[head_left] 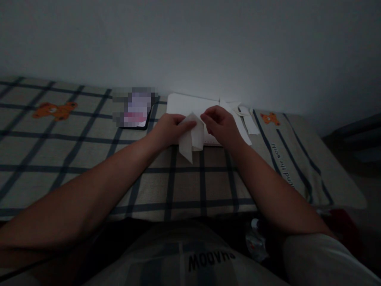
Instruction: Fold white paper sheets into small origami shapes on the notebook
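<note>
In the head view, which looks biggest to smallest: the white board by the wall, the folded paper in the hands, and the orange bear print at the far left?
1. White board, partly hidden by the hands.
2. Folded paper and orange bear print: too alike to rank.

white folded paper (pixel 192 139), held up w/ 2 hands, corner hanging down

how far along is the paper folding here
Done: a few folded white pieces lie by the wall. In hand: the left hand and right hand pinch a partly folded white sheet. Left: a white paper stack lies behind on the checked sheet.
</note>
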### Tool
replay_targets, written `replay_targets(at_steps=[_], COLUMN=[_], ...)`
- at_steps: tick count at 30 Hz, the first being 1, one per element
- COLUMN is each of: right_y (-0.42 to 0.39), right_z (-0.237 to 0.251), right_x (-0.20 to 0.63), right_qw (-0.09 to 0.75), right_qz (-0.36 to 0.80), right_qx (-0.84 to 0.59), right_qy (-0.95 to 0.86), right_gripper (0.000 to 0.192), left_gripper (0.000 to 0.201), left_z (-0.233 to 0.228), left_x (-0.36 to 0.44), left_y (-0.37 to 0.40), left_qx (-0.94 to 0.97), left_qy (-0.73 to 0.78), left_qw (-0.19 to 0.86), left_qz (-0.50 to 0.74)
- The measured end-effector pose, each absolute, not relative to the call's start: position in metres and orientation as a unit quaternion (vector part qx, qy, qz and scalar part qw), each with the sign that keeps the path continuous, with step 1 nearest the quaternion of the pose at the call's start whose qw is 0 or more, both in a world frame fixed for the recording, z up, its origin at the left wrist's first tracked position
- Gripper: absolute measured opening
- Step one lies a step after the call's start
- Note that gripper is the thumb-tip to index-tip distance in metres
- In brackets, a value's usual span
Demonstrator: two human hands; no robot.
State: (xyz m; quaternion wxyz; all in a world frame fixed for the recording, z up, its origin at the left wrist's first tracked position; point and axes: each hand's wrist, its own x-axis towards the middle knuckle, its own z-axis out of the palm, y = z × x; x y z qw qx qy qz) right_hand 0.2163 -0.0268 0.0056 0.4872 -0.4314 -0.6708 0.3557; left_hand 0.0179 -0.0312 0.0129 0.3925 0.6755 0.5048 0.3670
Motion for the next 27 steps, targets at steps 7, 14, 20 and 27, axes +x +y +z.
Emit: replay_targets(at_steps=[7,14,20,27], right_y=[-0.030,-0.026,-0.026,-0.025], right_z=[0.008,0.005,0.005,0.002], right_x=[0.218,0.218,0.218,0.218], right_qw=[0.401,0.422,0.426,0.425], right_qz=[0.439,0.520,0.553,0.597], right_qx=[-0.463,-0.451,-0.440,-0.429], right_qy=[-0.657,-0.590,-0.565,-0.529], right_gripper=[0.030,0.027,0.032,0.033], left_gripper=[0.039,0.037,0.041,0.036], left_z=[0.023,0.012,0.012,0.014], left_x=[0.017,0.018,0.018,0.017], left_y=[-0.036,-0.032,-0.031,-0.033], left_qx=[0.718,0.662,0.660,0.682], left_qy=[0.509,0.512,0.506,0.500], left_qw=[0.361,0.402,0.403,0.390], left_qz=[0.309,0.372,0.383,0.365])
